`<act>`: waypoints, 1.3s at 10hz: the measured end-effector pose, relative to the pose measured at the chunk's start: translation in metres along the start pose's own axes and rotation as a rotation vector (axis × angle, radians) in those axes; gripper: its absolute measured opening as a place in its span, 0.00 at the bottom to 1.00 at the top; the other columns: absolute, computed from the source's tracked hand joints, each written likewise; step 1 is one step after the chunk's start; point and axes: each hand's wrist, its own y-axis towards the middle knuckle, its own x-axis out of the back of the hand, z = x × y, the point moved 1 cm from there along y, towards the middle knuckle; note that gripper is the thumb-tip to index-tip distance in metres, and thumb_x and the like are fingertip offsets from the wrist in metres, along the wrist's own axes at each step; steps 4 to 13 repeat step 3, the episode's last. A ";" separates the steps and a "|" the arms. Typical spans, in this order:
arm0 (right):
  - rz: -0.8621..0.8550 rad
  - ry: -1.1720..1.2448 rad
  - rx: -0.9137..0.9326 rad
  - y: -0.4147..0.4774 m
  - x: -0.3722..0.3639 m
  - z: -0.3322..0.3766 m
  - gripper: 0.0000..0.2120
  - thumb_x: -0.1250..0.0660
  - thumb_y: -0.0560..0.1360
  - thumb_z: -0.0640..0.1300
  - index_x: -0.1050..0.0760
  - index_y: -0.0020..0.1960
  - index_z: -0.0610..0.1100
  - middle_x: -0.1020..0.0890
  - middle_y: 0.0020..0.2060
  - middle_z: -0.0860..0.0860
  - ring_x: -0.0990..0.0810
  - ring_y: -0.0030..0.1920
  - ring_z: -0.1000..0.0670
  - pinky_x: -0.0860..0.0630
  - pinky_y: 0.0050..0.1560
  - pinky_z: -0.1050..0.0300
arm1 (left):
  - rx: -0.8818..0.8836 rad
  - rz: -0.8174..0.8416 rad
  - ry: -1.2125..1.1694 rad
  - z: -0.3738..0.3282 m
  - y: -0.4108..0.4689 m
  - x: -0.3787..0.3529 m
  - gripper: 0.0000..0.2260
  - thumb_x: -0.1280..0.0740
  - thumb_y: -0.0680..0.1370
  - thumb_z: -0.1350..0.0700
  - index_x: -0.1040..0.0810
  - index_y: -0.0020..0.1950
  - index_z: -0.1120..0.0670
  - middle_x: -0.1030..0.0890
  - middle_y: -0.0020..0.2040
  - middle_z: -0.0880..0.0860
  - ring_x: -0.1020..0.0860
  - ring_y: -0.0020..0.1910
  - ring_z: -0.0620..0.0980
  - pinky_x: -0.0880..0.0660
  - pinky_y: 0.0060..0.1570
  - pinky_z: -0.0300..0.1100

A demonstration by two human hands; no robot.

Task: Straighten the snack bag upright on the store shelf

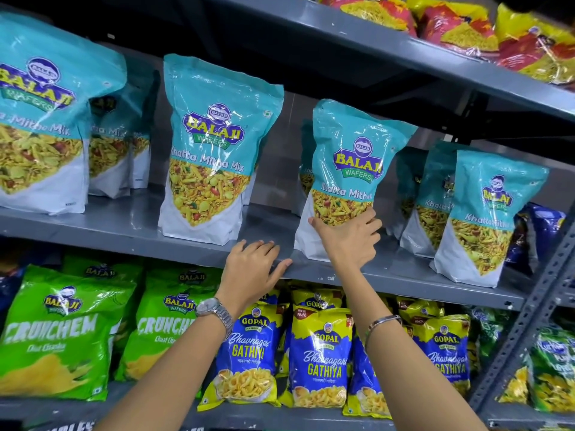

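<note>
I am looking up at a grey metal shelf (124, 227), the middle one of three tiers in view. On it I count four front teal Balaji "Khatta Mitha Mix" bags in a row, with more of the same tucked behind them, too overlapped to count. From the shelf's left end: one large bag (40, 119) cut off by the frame edge, a second bag (211, 150) standing upright, then the snack bag (351, 163) I am working on, and a fourth bag (479, 219) near the shelf's right end. The snack bag stands on the shelf, right of centre, its top leaning a little to the right.

Below the shelf I count two front green Crunchem bags (59, 334) to the left and three front blue-and-yellow Gopal Gathiya bags (320, 353) under its middle. Above the shelf sit red-and-yellow bags (460, 29), partly cut off.

My right hand (348, 241) grips the snack bag's lower front, thumb to the left, fingers curled round its right edge and closed on it. My left hand (252, 269) rests on the shelf's front lip, left of the snack bag, fingers together and bent over the edge, holding nothing. One watch (211, 307) is on the left wrist and one thin bangle (382, 323) on the right.
</note>
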 end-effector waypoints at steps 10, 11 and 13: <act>-0.024 0.192 -0.049 -0.002 0.014 -0.005 0.52 0.29 0.64 0.67 0.47 0.75 0.41 0.36 0.70 0.42 0.33 0.69 0.39 0.29 0.60 0.42 | 0.034 -0.013 -0.089 0.001 0.002 0.003 0.24 0.45 0.79 0.42 0.18 0.55 0.57 0.16 0.52 0.55 0.19 0.53 0.54 0.25 0.53 0.51; -0.024 0.192 -0.049 -0.002 0.014 -0.005 0.52 0.29 0.64 0.67 0.47 0.75 0.41 0.36 0.70 0.42 0.33 0.69 0.39 0.29 0.60 0.42 | 0.034 -0.013 -0.089 0.001 0.002 0.003 0.24 0.45 0.79 0.42 0.18 0.55 0.57 0.16 0.52 0.55 0.19 0.53 0.54 0.25 0.53 0.51; -0.024 0.192 -0.049 -0.002 0.014 -0.005 0.52 0.29 0.64 0.67 0.47 0.75 0.41 0.36 0.70 0.42 0.33 0.69 0.39 0.29 0.60 0.42 | 0.034 -0.013 -0.089 0.001 0.002 0.003 0.24 0.45 0.79 0.42 0.18 0.55 0.57 0.16 0.52 0.55 0.19 0.53 0.54 0.25 0.53 0.51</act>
